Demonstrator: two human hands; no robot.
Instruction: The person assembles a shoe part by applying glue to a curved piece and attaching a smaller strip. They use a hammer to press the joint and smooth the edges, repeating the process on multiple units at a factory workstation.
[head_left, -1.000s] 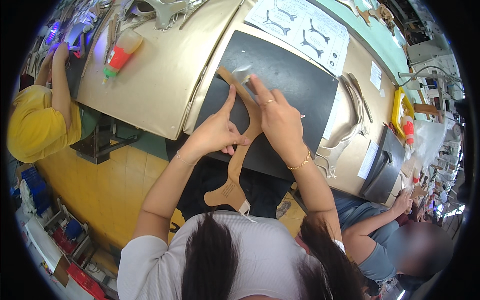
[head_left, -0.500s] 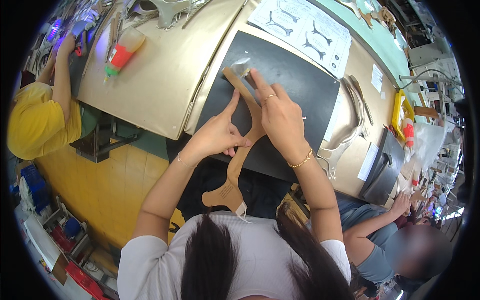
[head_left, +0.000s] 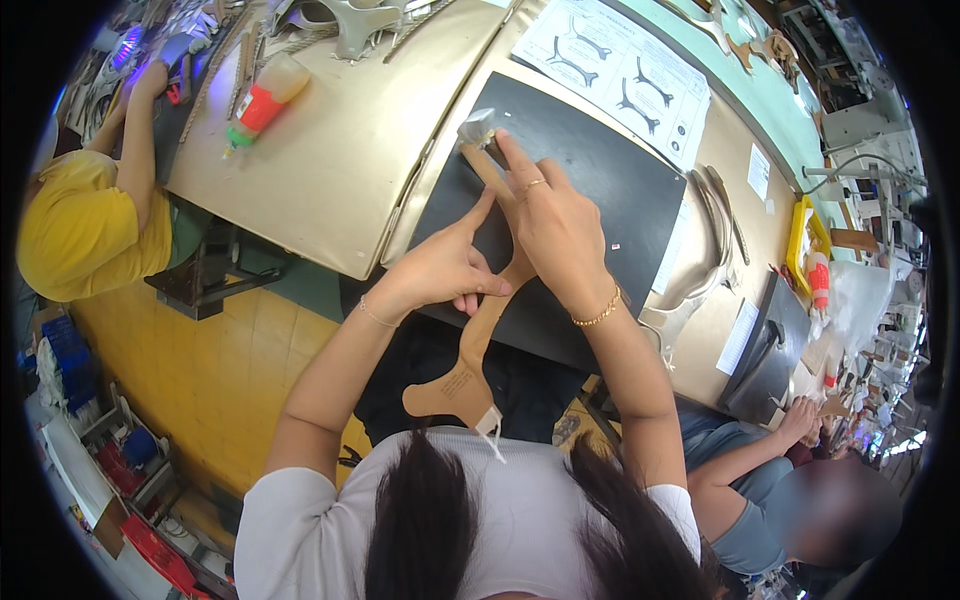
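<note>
Landmark: a black mat (head_left: 590,180) lying flat on the tan bench (head_left: 340,170), right in front of the person.
Leather piece: a long tan leather piece (head_left: 470,345), narrow at the far end and flaring to a wide tab at the near end; its far half lies on the black mat, its near half hangs off the mat's near edge over the person's lap.
Left hand: the left hand (head_left: 445,270) sits at the mat's near edge, forefinger stretched out along the strip, the other fingers curled under, pinching the leather piece at its narrow middle.
Right hand: the right hand (head_left: 555,230) lies over the mat just right of the left hand, fingers out straight and pressing the far part of the leather piece flat; not clasped round it.
Strip tip: a small pale bit (head_left: 477,125) at the far end of the strip, near the mat's far left corner; I cannot tell what it is.
Bottle: a red and clear bottle with a green cap (head_left: 262,103) lies on its side on the bench, well left of the mat.
Paper sheet: a white sheet with drawn outlines (head_left: 625,70) just beyond the mat's far edge.
Others: a person in yellow (head_left: 85,235) far left of the mat; another person's arm (head_left: 745,455) off to its near right.
</note>
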